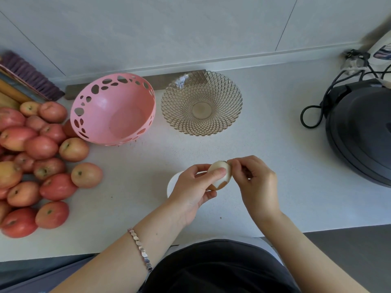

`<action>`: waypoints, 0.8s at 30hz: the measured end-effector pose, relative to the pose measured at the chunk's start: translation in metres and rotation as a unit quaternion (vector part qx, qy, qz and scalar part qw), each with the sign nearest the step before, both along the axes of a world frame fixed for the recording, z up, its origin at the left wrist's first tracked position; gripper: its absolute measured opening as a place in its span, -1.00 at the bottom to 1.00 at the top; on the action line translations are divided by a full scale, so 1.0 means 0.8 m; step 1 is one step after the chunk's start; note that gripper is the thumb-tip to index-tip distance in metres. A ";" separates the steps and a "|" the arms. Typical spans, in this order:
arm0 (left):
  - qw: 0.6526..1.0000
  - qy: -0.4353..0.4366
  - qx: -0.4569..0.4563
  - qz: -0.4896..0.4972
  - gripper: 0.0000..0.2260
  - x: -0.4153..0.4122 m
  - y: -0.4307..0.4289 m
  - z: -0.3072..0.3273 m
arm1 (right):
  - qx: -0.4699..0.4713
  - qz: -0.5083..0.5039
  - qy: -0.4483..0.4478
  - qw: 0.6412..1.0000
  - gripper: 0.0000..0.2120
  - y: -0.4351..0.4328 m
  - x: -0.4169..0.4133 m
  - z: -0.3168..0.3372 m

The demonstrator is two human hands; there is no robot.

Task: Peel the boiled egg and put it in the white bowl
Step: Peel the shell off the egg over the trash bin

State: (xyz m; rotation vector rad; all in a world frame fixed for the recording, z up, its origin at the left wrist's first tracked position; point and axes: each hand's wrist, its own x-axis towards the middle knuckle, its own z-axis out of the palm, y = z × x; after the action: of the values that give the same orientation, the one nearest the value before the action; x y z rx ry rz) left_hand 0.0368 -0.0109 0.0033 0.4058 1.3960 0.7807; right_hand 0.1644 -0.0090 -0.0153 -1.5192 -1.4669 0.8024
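Observation:
My left hand [191, 190] grips a boiled egg [220, 166] above the white counter, thumb lying across its middle. Most of the egg shows bare white; brown shell clings to its lower end and its top right edge. My right hand [256, 182] pinches a bit of shell at the egg's upper right side. A white bowl [174, 181] sits on the counter just below and left of the egg, mostly hidden behind my left hand.
A pink perforated basket [113, 108] and a clear patterned glass bowl [201, 103] stand at the back. Several red apples [40, 166] lie piled at the left. A dark appliance [359, 127] with a black cord sits at the right.

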 end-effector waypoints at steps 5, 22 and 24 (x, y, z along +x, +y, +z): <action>0.998 -0.065 0.014 -0.013 -0.76 -0.006 0.000 0.001 | -0.209 -0.060 0.235 0.947 -0.69 0.010 0.006 0.009; 0.972 -0.234 -0.006 -0.014 -0.61 -0.022 -0.002 -0.009 | -0.297 -0.084 0.530 0.790 -0.65 0.021 0.028 0.019; 0.971 -0.237 -0.006 -0.014 -0.61 -0.023 -0.001 -0.009 | -0.307 -0.051 0.468 0.827 -0.68 0.018 0.031 0.020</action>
State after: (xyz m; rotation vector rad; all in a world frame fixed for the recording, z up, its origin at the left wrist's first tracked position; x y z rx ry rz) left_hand 0.0186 -0.0118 -0.0036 0.2089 0.9439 0.7847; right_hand 0.1890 0.0057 0.0009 -1.2657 -0.3836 1.7461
